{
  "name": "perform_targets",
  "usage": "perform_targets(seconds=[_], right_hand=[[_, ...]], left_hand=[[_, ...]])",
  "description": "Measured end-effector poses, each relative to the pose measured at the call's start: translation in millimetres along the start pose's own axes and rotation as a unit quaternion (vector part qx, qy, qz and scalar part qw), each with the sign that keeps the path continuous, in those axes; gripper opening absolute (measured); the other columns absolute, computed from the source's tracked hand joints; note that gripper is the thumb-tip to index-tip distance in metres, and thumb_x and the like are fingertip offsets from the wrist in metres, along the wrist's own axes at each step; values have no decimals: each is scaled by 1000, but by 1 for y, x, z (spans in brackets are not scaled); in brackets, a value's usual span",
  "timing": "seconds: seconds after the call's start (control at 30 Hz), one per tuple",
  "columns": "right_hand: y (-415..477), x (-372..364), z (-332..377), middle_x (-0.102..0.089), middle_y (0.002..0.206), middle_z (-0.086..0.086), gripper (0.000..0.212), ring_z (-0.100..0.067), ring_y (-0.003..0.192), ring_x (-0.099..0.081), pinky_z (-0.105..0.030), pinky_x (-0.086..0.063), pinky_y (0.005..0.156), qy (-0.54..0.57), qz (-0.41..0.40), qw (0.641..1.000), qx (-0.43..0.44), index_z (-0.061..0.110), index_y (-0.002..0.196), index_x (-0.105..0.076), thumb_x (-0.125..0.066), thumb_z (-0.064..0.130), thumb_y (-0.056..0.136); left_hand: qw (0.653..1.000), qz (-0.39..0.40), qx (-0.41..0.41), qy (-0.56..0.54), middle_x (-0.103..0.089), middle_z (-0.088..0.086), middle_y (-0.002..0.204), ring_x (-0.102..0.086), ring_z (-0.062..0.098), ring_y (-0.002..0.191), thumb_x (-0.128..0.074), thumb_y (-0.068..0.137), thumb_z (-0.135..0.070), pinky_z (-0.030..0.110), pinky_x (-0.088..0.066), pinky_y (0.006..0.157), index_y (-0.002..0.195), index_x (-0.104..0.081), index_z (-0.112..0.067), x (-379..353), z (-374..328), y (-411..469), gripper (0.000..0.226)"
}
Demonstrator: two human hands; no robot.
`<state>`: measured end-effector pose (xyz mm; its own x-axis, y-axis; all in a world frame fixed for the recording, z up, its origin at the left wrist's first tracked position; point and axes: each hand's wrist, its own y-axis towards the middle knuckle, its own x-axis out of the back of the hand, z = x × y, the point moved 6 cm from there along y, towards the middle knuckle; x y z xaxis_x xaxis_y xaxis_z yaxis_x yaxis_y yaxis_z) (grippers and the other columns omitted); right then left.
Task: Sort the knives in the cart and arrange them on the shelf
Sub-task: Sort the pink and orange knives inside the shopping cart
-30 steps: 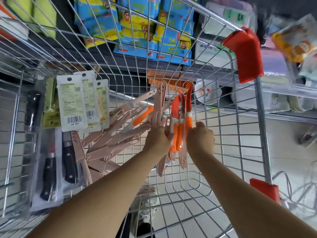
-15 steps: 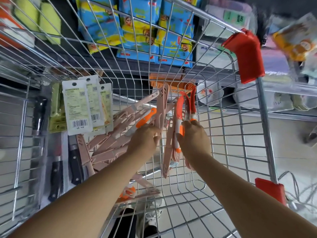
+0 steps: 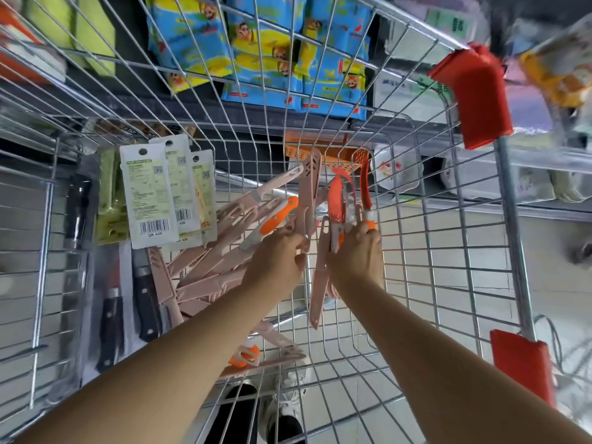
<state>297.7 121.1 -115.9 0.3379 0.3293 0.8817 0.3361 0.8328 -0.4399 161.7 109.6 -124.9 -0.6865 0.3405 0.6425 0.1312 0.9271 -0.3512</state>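
Observation:
Both my hands are inside a wire shopping cart [image 3: 458,251]. My left hand [image 3: 277,262] grips a pink sheathed knife [image 3: 309,190] that points up and away. My right hand [image 3: 357,254] grips a bunch of orange-handled knives [image 3: 338,200] in pink sheaths, handles up, sheath tips hanging below the fist. A pile of pink sheathed knives [image 3: 208,274] lies on the cart floor to the left, with one orange-handled knife [image 3: 277,216] on top. Black-handled knives [image 3: 145,299] lie further left beside carded knife packs [image 3: 150,193].
Another orange-and-pink knife [image 3: 253,357] lies near the cart's front under my left forearm. Red plastic corner guards [image 3: 474,94] cap the cart's right rim. Beyond the cart stand shelves with blue and yellow packets [image 3: 266,49] and an orange basket [image 3: 320,152]. My shoes show below.
Both hands have shifted slightly left and closer together. My right hand's grip now sits higher on the orange-handled bunch, and my left hand has closed on the upright pink knife.

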Motion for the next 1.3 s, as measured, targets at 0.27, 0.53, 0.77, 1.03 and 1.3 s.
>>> perform_targets(seconds=[0.27, 0.53, 0.77, 1.03, 1.3], right_hand=[[3, -25, -17, -52, 119, -13, 49, -29, 108, -55, -39, -49, 93, 6, 81, 994, -67, 5, 122, -46, -47, 44, 94], [1, 9, -10, -48, 72, 0, 34, -12, 58, -46, -21, -35, 48, 210, 194, 958, 5, 9, 118, -49, -54, 31, 93], [-35, 84, 14, -61, 83, -6, 11, -5, 66, -63, -14, -37, 42, 353, 265, 893, 88, 24, 90, -47, -49, 34, 95], [-29, 142, -1, -55, 70, -1, 29, -15, 64, -55, -18, -41, 50, 411, 179, 888, 102, 9, 100, -54, -56, 36, 89], [-24, 132, -14, -51, 67, -3, 30, -17, 52, -50, -23, -41, 42, 430, 176, 884, 52, 4, 101, -52, -54, 32, 91]], left_hand=[[1000, -21, 18, -3, -63, 4, 111, -60, 20, 100, -61, 85, -8, 27, -45, 87, 106, -68, -16, 13, 12, -2, 24], [999, -30, 9, -29, -67, 9, 109, -64, 22, 97, -58, 88, -7, 38, -51, 88, 110, -67, -10, 23, 14, -4, 24], [999, -28, -37, 23, -65, 10, 105, -61, 22, 95, -54, 91, -9, 32, -48, 86, 107, -67, -10, 37, -20, -10, 21], [929, 110, -257, 243, -51, 0, 135, -41, 22, 126, -46, 94, -14, 40, -33, 107, 130, -52, -18, -39, -73, -2, 37], [889, 140, -231, 371, -19, 3, 155, -5, 26, 144, -29, 98, -16, 48, 2, 115, 145, -30, -15, -60, -73, 23, 46]])
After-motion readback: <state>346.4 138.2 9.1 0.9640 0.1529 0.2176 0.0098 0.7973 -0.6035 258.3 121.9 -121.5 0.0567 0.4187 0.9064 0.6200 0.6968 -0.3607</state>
